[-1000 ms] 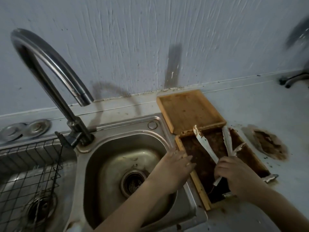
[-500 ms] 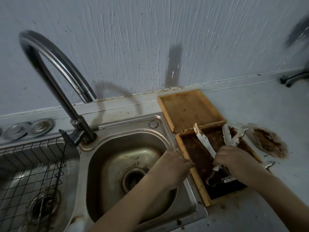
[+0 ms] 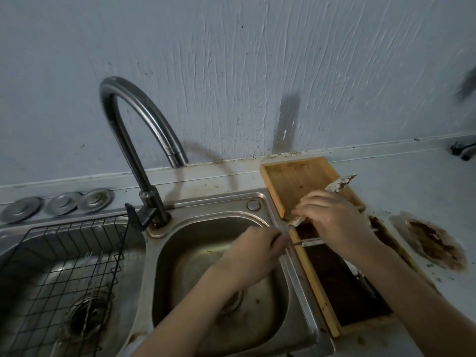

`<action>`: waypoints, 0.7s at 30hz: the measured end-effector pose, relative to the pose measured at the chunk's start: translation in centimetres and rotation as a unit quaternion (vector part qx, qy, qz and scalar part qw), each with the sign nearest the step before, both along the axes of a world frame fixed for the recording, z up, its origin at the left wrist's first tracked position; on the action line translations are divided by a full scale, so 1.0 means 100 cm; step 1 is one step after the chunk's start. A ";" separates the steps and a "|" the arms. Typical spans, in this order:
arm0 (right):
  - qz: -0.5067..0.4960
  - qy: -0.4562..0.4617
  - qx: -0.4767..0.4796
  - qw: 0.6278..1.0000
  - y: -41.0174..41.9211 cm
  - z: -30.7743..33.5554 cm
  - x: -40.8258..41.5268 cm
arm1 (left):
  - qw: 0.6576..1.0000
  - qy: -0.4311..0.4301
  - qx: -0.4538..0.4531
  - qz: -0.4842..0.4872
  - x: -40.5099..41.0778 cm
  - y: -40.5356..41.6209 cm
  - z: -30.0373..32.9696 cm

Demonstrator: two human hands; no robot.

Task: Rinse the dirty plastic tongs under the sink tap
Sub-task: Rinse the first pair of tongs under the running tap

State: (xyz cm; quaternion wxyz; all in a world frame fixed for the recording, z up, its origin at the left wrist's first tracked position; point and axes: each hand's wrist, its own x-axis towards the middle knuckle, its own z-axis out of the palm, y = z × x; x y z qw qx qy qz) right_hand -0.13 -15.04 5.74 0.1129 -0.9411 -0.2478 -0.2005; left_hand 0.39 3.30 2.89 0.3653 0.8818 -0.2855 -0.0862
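Both hands grip the tongs [image 3: 340, 183] right of the tap [image 3: 144, 130]: right hand [image 3: 332, 217] wrapped around, left hand [image 3: 257, 249] pinching (probably steering them sinkward).

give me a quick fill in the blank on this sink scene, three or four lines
1. The right hand grips the dirty white ____.
2. No ____ runs from the tap.
3. The black wire rack sits in the ____ basin.
4. The left hand is over the sink, pinching a thin metal piece.

Missing words: tongs; water; left
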 end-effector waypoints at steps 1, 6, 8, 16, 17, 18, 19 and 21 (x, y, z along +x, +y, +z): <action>-0.013 -0.009 0.025 1.000 0.005 0.001 0.001 | 1.000 0.000 -0.002 0.021 0.003 0.007 0.003; -0.051 -0.149 0.311 0.937 0.035 0.010 -0.008 | 0.988 -0.029 -0.004 0.151 0.013 0.048 0.017; -0.081 -0.046 0.475 0.875 0.053 0.008 -0.013 | 0.975 -0.083 0.012 0.208 0.013 0.061 0.020; -0.007 0.577 0.720 0.386 0.118 -0.020 0.012 | 0.923 -0.243 0.047 0.293 0.005 0.098 0.019; 0.015 0.566 0.742 0.358 0.123 -0.020 0.018 | 0.924 -0.250 0.055 0.283 0.005 0.102 0.017; 0.024 0.550 0.764 0.337 0.129 -0.021 0.023 | 0.924 -0.259 0.066 0.273 0.005 0.107 0.015; 0.024 0.534 0.785 0.315 0.135 -0.021 0.028 | 0.924 -0.263 0.075 0.266 0.005 0.113 0.012; 0.019 0.509 0.814 0.279 0.149 -0.023 0.035 | 0.930 -0.242 0.083 0.265 0.007 0.124 0.007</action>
